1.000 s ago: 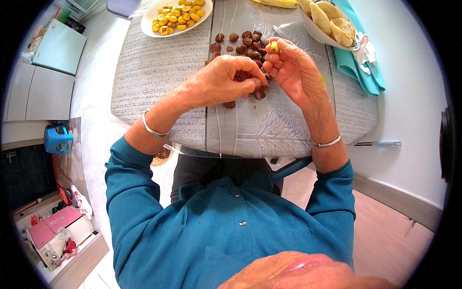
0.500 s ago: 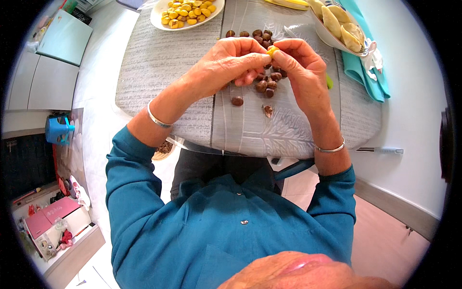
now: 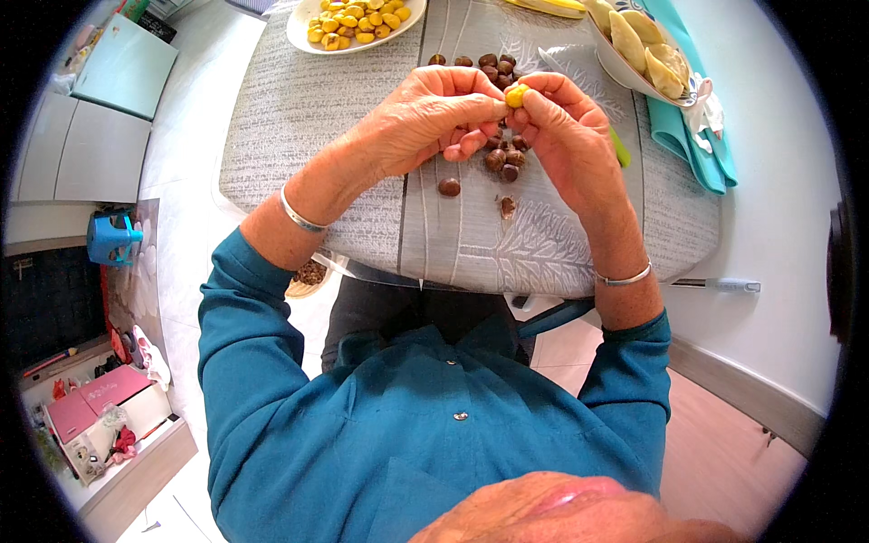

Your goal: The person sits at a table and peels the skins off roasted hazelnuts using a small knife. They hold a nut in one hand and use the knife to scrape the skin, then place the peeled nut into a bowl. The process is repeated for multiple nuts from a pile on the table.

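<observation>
Between the fingertips of my right hand is a peeled yellow chestnut. My left hand meets it from the left, thumb and forefinger pinched at its edge; whether a bit of skin is between them is too small to tell. Unpeeled brown chestnuts lie in a loose group beneath and beyond my hands. One single brown chestnut rests nearer to me, and a torn piece of shell lies to its right. At the far left a white plate holds many peeled yellow chestnuts.
A bowl of pale dumplings stands at the far right, on a turquoise cloth with a white crumpled tissue. Bananas lie at the back. A knife with a green handle is partly behind my right hand.
The yellow chestnut shows more between my fingertips. My left fingertips have drawn slightly away from it to the left. The whole view has shifted a little.
</observation>
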Demonstrator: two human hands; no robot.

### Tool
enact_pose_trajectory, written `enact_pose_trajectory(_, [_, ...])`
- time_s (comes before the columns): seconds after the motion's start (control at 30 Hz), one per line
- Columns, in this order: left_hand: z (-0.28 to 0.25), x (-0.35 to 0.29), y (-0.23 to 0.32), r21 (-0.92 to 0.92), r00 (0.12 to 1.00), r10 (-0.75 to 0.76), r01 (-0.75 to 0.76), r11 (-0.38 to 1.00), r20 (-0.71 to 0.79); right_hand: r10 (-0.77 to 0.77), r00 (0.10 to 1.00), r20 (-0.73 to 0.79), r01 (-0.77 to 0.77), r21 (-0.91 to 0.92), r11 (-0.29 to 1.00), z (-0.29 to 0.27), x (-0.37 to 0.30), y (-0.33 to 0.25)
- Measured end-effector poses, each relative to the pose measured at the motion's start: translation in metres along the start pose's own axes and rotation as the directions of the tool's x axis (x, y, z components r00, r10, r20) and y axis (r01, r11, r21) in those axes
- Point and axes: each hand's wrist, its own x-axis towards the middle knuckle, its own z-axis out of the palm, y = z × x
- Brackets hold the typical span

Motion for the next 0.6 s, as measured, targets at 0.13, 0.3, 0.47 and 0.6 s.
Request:
enact_pose_trajectory(0.13, [0.004, -0.002, 0.003, 0.216, 0.999, 0.03, -0.02, 0.976, -0.041, 0.103, 0.992, -0.068, -0.083, 0.254, 0.964, 0.005, 0.0, 0.0])
enact_pose_trajectory(0.3, [0.006, -0.005, 0.004, 0.601, 0.99, 0.103, -0.137, 0.787, 0.091, 0.185, 0.983, -0.007, -0.167, 0.397, 0.902, -0.009, 0.004, 0.001])
enact_pose_trajectory(0.47, [-0.002, 0.002, -0.01, 0.735, 0.871, 0.424, -0.455, 0.503, 0.249, 0.214, 0.975, -0.056, -0.173, 0.409, 0.896, -0.005, 0.003, 0.0])
enact_pose_trajectory(0.6, [0.001, 0.0, -0.004, 0.693, 0.929, 0.353, -0.326, 0.643, 0.11, 0.219, 0.975, -0.039, -0.182, 0.425, 0.887, -0.009, 0.004, 0.0])
